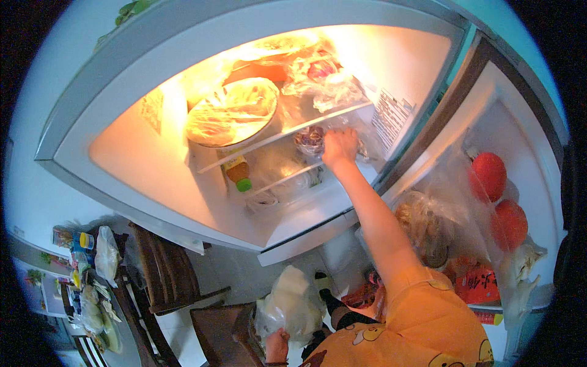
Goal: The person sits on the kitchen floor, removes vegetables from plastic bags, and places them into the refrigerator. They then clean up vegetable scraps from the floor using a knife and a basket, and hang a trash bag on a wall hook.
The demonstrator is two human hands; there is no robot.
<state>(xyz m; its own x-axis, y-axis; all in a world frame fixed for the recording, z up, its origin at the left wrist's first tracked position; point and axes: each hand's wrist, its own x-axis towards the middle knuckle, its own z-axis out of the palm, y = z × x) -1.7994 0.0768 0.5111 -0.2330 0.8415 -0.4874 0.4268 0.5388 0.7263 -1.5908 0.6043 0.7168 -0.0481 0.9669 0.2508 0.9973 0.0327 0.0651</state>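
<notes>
My right hand (pixel 340 146) reaches into the open refrigerator (pixel 284 250), below its upper shelf. Its fingers curl over a clear plastic bag (pixel 351 123); the fingertips are hidden. Dark purple, bulb-like produce (pixel 309 140) shows through plastic just left of that hand. Low in the picture, my left hand (pixel 277 345) grips a translucent plastic bag (pixel 291 303) with pale, bulky contents. A bottle with a green cap (pixel 237 173) lies left of my right hand. On the shelf above is a large bowl (pixel 231 112) covered in plastic film.
Bagged food (pixel 330 78) lies at the upper shelf's right. The open refrigerator door (pixel 532 151) on the right holds two red round items (pixel 488 176), plastic bags and a red package (pixel 477 284). Wooden chairs (pixel 163 266) and a cluttered table (pixel 121 335) stand at lower left.
</notes>
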